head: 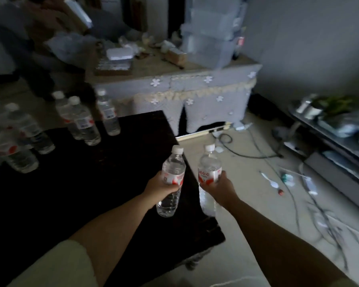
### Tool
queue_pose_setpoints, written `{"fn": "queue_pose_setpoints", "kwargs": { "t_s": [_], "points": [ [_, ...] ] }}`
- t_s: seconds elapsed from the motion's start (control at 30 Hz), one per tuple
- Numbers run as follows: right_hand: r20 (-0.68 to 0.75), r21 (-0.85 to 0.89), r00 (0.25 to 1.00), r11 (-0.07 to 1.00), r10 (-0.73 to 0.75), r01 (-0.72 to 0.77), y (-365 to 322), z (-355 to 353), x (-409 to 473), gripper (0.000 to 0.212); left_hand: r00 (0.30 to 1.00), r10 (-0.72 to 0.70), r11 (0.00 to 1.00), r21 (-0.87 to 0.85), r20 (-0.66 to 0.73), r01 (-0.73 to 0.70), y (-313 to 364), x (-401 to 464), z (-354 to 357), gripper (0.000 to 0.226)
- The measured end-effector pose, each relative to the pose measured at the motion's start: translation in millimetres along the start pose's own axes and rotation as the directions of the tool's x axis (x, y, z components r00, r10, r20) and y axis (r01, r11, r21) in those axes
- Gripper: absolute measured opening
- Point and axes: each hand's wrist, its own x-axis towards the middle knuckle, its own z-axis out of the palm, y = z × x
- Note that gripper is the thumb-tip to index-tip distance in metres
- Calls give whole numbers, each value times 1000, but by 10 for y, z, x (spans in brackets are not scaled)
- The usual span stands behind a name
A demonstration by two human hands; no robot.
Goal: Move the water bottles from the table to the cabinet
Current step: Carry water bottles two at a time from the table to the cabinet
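My left hand [161,188] grips a clear water bottle [173,168] with a white cap and red-and-white label, held upright above the right edge of the dark table [75,193]. My right hand [220,188] grips a second such bottle [209,166] just past that edge, over the floor. Several more water bottles [85,123] stand on the table's far left part. A low cabinet [330,146] runs along the right wall.
A side table with a grey flowered cloth [195,92] stands ahead, loaded with plastic boxes [211,34] and clutter. Cables [311,206] and small items litter the pale floor to the right. The low cabinet's top holds a plant [332,104] and other things.
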Motion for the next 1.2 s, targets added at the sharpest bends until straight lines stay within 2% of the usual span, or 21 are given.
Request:
{"fn": "queue_pose_setpoints", "kwargs": {
  "t_s": [0.2, 0.37, 0.53, 0.67, 0.77, 0.97, 1.2],
  "points": [
    [-252, 213, 937, 959, 240, -189, 484, -700, -378, 63, 953, 108, 986, 91, 282, -139, 552, 156, 724, 51],
    [-412, 366, 840, 908, 353, -202, 859, -1083, -835, 67, 874, 208, 941, 154, 439, -302, 925, 95, 1353, 51],
    [-520, 438, 702, 858, 486, -270, 1389, -1388, -1459, 66, 734, 252, 892, 142, 631, -429, 1126, -303, 2075, 50],
    [-598, 536, 529, 791, 602, -295, 1835, -1622, -2035, 61, 635, 230, 861, 151, 737, -486, 1175, -712, 2689, 49],
    [-619, 574, 441, 758, 650, -311, 2193, -1804, -2456, 55, 562, 207, 836, 153, 800, -526, 1210, -1045, 3179, 51],
    [-631, 611, 328, 711, 703, -348, 2898, -2241, -3206, 62, 456, 161, 812, 145, 875, -566, 1288, -1728, 4213, 52],
    [-646, 628, 239, 683, 725, -374, 3782, -2849, -4014, 57, 390, 130, 811, 128, 912, -570, 1334, -2627, 5402, 53]
  ]
}}
